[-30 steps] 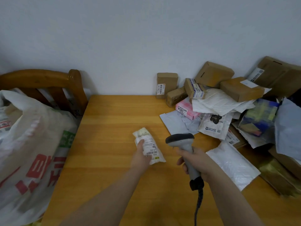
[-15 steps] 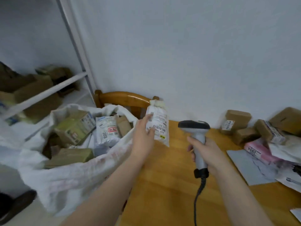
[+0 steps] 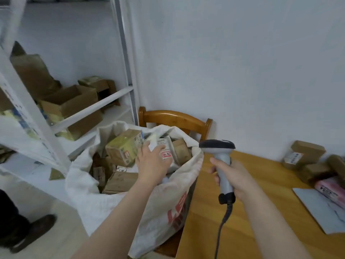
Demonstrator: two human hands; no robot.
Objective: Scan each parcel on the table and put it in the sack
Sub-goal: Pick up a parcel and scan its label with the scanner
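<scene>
L grip [image 3: 152,164] over sack [image 3: 89,176] mouth, parcel [image 3: 153,140] at fingertips [image 3: 145,147], hold unclear (blur). R grip [image 3: 239,181] clamps scanner [image 3: 217,146] over table [image 3: 261,221] left edge.

The left hand [image 3: 152,163] hovers over the parcel-filled sack [image 3: 104,200]; the right hand [image 3: 237,176] grips the scanner [image 3: 222,159].

Pink padded parcel [image 3: 330,191], near right: black digits, only "54" legible. White woven sack [image 3: 104,202], left: large red print [image 3: 177,212], creased, unreadable. Small red label [image 3: 166,154] on a white parcel inside the sack: characters illegible. White label [image 3: 293,157] on brown cardboard box [image 3: 308,150], far right: blurred.
</scene>
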